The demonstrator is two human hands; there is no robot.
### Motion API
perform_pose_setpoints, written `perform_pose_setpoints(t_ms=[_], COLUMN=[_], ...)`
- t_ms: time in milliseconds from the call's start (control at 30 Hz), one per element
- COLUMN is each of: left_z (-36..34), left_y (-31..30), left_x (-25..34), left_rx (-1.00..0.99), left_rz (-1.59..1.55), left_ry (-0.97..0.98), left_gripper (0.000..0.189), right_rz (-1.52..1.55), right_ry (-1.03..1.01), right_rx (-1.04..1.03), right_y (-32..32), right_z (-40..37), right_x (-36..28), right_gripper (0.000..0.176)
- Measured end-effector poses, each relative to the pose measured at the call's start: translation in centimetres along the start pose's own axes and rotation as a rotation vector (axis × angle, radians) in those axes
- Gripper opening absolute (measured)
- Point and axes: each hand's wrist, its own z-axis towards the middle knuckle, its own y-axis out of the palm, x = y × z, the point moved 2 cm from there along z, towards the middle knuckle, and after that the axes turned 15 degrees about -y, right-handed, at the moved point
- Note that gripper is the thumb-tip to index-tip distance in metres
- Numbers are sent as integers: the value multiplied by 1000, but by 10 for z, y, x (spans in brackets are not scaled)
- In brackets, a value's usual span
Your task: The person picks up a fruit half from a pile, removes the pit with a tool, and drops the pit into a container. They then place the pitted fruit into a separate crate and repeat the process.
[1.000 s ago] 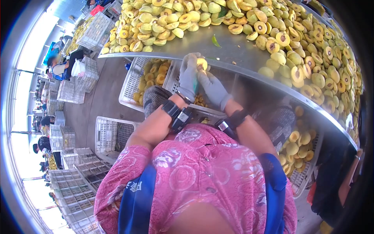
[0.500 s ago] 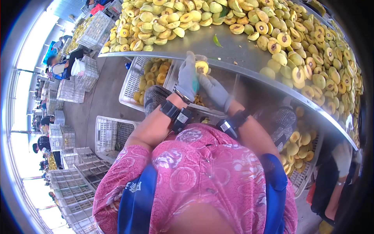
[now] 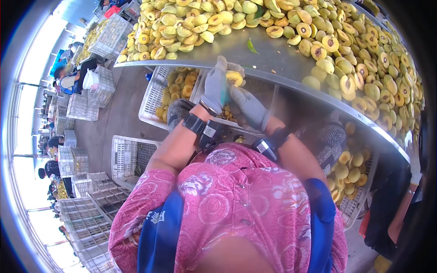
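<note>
A cut yellow fruit half (image 3: 235, 78) is held between my two gloved hands, just in front of the metal table's edge. My left hand (image 3: 215, 86), in a grey glove with a green patch, has its fingers wrapped round the fruit's far side. From the right, my right hand (image 3: 249, 103) touches the near side of the fruit with its fingertips; any small tool in it is hidden. Beyond both hands, many fruit halves (image 3: 191, 29) are heaped on the metal table (image 3: 236, 50), with a green leaf (image 3: 251, 46) on the bare metal.
Below the table edge stand a white crate of fruit (image 3: 152, 98) and another fruit crate (image 3: 353, 211) at the right. An empty white crate (image 3: 124, 159) and stacked crates (image 3: 77, 218) are on the left. A co-worker's arm (image 3: 403, 209) hangs at the far right.
My hands have barely moved and still hold the fruit, with my left hand slightly higher. The co-worker's arm at the far right has shifted outward.
</note>
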Motion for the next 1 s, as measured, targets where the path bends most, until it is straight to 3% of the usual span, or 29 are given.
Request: perform_pose_setpoints(t_ms=[100, 200, 300, 400, 500, 700, 800, 867, 1000], left_z=[2, -5, -14, -18, -30, -28, -22, -31, -50], left_y=[-4, 2, 8, 3, -2, -21, -26, -31, -27], left_x=[2, 4, 2, 5, 9, 12, 11, 11, 10], left_rx=[6, -34, 74, 98, -79, -53, -107, -172, -158], left_rz=[87, -141, -104, 44, -153, 425, 135, 66, -18], left_ry=[16, -62, 86, 97, 23, 309, 1, -61, 10], left_gripper=[58, 49, 51, 57, 51, 55, 52, 51, 49], right_rz=[83, 33, -56, -15, 45, 46, 77, 223, -13], right_ry=[17, 11, 29, 62, 82, 110, 106, 177, 109], right_rx=[-24, 5, 24, 14, -50, 74, 43, -64, -22], right_y=[-1, 3, 10, 12, 15, 32, 40, 42, 40], right_z=[1, 0, -4, -4, -6, -11, -15, -15, -15], right_x=[3, -3, -15, -12, -12, -7, -10, -11, -4], right_gripper=[42, 41, 41, 40, 39, 38, 38, 38, 41])
